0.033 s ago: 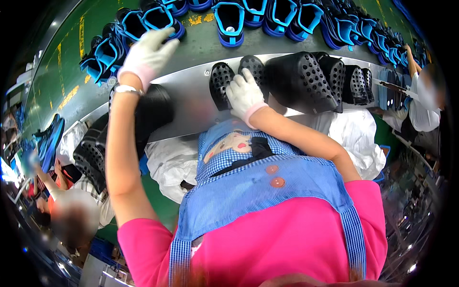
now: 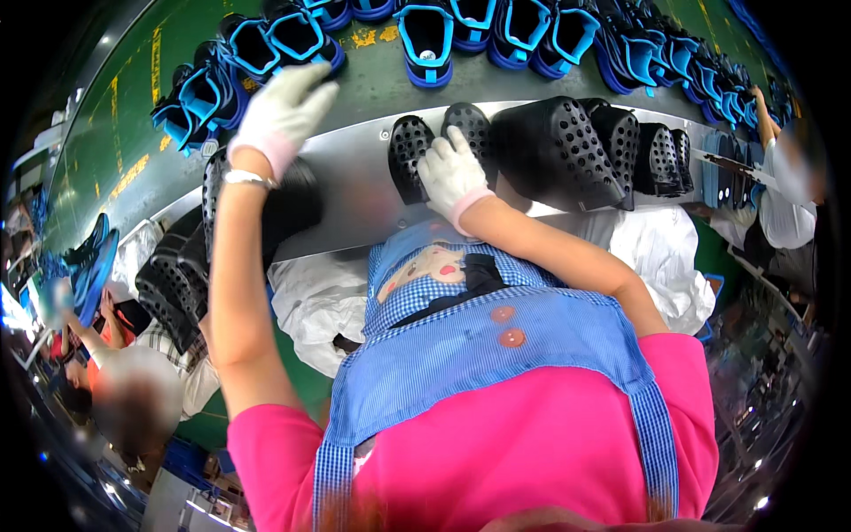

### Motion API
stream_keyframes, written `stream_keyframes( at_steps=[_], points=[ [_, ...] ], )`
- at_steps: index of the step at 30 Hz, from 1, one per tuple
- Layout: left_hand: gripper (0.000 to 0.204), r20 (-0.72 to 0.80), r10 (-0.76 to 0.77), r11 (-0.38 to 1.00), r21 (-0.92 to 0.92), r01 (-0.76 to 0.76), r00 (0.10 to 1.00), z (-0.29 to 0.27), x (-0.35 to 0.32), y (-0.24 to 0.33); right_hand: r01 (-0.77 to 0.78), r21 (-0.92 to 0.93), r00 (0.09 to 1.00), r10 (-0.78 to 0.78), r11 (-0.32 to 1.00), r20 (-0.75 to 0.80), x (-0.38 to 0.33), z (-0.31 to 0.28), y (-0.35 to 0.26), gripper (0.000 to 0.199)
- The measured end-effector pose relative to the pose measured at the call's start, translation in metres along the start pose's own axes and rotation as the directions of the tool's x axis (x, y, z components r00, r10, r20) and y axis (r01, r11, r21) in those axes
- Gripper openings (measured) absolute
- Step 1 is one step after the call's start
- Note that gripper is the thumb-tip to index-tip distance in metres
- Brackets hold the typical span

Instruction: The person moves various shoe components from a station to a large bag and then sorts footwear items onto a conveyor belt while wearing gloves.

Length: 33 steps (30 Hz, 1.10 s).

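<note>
The right hand, in a white glove, sits at twelve o'clock from the middle of the view, laid over two black perforated sole-shaped pieces on a metal ledge. Its fingers point up and are partly bent; whether they grip the pieces or merely rest there, I cannot tell. The two pieces stand side by side, toes toward twelve.

The left hand, gloved too, hangs at eleven o'clock with fingers spread and parted — nothing shows in its grasp. It is near the blue-and-black shoes, which run in a curved line from ten o'clock round to two on a green surface; contact with the nearest shoe is unclear.

Stacks of similar black pieces lean between one and two o'clock, just beside the pair, with flat blue pieces beyond. More dark stacks lie near nine. White plastic bags hang below the ledge at three and nearly nine — one each side of the blue apron.
</note>
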<state>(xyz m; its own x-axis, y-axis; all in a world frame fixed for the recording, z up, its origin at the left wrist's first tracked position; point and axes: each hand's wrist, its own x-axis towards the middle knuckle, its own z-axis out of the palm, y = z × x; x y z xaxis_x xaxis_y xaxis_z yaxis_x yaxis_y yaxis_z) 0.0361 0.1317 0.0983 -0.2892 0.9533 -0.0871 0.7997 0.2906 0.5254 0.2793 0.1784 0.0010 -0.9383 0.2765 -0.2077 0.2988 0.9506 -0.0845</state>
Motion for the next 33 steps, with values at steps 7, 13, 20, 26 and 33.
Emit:
stream_keyframes(
  at_steps=[7,13,20,26,33],
  points=[
    [0.048,0.166,-0.538,0.607,-0.604,0.517,0.826,0.081,-0.101,0.009,0.137,0.212,0.989,-0.145,0.968,0.026,-0.012,-0.047,0.015,0.047],
    [0.051,0.44,-0.243,-0.536,-0.804,0.259,0.865,0.087,-0.113,0.049,0.377,0.547,0.922,-0.248,0.747,-0.297,-0.033,-0.095,0.015,0.054],
    [0.043,0.253,-0.391,-0.541,-0.841,0.001,0.885,0.057,-0.091,0.071,0.092,0.83,0.996,-0.066,0.55,-0.066,-0.019,-0.121,0.01,0.061],
    [0.032,-0.066,-0.654,-0.024,-0.994,-0.109,0.753,0.014,-0.064,0.05,0.058,0.86,0.997,0.016,0.508,-0.076,0.026,-0.14,-0.01,0.055],
    [0.025,-0.038,-0.638,-0.028,-0.997,-0.073,0.769,-0.049,-0.025,-0.019,0.067,0.882,0.983,0.119,0.466,-0.137,0.114,-0.155,-0.041,0.047]
  ],
)
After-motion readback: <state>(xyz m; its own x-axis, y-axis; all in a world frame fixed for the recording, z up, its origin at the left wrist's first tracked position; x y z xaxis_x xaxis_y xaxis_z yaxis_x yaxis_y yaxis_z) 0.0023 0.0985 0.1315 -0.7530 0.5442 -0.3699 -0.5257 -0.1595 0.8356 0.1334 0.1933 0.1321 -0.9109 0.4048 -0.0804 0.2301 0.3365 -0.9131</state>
